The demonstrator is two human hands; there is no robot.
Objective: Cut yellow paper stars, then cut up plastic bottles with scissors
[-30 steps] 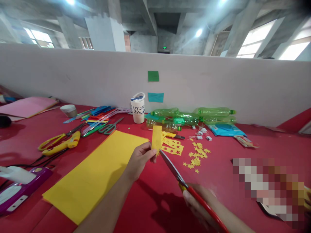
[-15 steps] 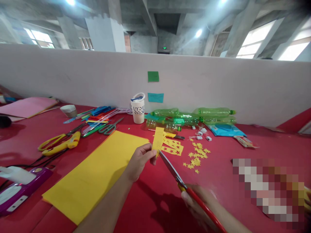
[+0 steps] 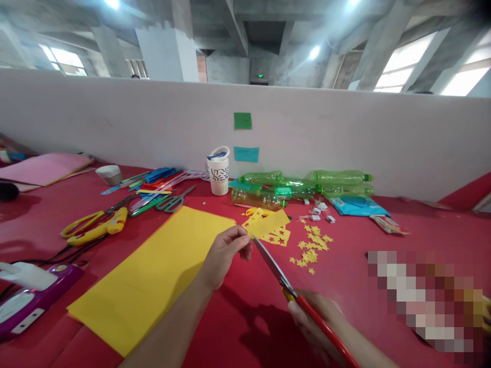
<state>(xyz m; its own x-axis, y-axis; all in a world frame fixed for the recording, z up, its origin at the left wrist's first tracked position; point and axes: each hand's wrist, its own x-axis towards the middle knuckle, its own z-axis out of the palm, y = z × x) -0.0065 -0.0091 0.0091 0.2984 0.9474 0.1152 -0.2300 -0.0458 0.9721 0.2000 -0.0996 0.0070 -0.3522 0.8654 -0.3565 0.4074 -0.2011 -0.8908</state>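
Observation:
Between the thumb and fingers of my left hand (image 3: 226,253) is pinched a strip of yellow paper (image 3: 271,225), which points to the right. My right hand (image 3: 314,317) is wrapped round the red-handled scissors (image 3: 274,268), whose blades look closed or nearly so. Their tips are at the paper's edge, right beside my left fingertips; whether they touch it I cannot tell. Behind the strip lie yellow offcuts with star-shaped holes (image 3: 282,238). Small yellow paper stars (image 3: 312,250) are scattered to the right. Large yellow sheets (image 3: 153,276) lie under and left of my left forearm.
Green plastic bottles (image 3: 295,189) and a white patterned cup (image 3: 219,174) stand or lie along the partition. On the left are a yellow glue gun (image 3: 102,230), grey scissors (image 3: 172,202) and a purple power strip (image 3: 42,296). A blue packet (image 3: 360,206) lies at the right.
The yellow strip has swung from nearly upright to pointing right, turned by my left fingers. My right hand and the scissors have hardly moved.

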